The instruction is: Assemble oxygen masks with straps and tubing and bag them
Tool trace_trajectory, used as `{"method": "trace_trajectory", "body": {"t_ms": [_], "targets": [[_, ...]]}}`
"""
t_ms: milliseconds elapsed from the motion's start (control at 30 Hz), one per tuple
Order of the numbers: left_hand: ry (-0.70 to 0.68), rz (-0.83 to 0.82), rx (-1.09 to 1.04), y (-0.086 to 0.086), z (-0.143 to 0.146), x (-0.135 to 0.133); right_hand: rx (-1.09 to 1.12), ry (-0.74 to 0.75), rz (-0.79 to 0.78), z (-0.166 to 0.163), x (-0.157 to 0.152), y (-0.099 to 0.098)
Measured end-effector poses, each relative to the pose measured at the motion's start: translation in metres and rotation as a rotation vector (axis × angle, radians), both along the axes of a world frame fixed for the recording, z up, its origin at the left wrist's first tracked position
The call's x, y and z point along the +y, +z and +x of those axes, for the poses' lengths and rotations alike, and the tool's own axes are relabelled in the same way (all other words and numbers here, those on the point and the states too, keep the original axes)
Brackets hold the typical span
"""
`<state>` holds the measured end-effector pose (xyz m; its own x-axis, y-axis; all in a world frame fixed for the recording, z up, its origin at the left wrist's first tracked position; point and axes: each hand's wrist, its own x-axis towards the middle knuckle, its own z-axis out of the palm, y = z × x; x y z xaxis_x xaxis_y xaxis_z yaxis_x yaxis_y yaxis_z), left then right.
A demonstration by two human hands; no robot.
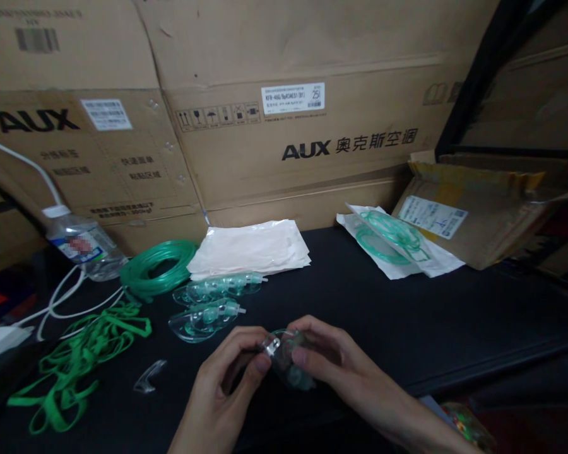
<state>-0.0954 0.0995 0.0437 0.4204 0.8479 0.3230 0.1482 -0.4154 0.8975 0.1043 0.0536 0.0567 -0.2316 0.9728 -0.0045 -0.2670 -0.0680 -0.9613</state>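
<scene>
Close to the front of the black surface, both hands hold one translucent green oxygen mask. My left hand pinches it between thumb and fingertips at the shiny metal nose strip. On the other side, my right hand is closed on the mask body, its thumb on the near face and fingers behind. Parts of the mask are hidden by the fingers and blurred. Just beyond my left hand lie nested clear-green masks, with a second nested row behind them.
A clear plastic piece and tangled green elastic straps lie left. Behind are coiled green tubing, a bottle and white pouches. Packaged tubing and an opened carton stand right; large cardboard boxes back the surface.
</scene>
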Motion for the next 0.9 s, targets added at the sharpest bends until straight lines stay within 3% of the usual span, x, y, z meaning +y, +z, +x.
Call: {"method": "trace_trajectory", "body": {"t_ms": [367,500,900], "targets": [[0.131,-0.268,-0.053,-0.001,0.002,0.001,-0.134,-0.170,0.111,-0.009,-0.003,-0.006],[0.146,-0.266,-0.063,-0.001,0.004,0.000,-0.105,-0.170,0.144,-0.013,-0.003,-0.006],[0.124,-0.177,-0.087,-0.005,0.004,0.000,-0.213,-0.386,0.337,-0.024,-0.003,-0.023]]}}
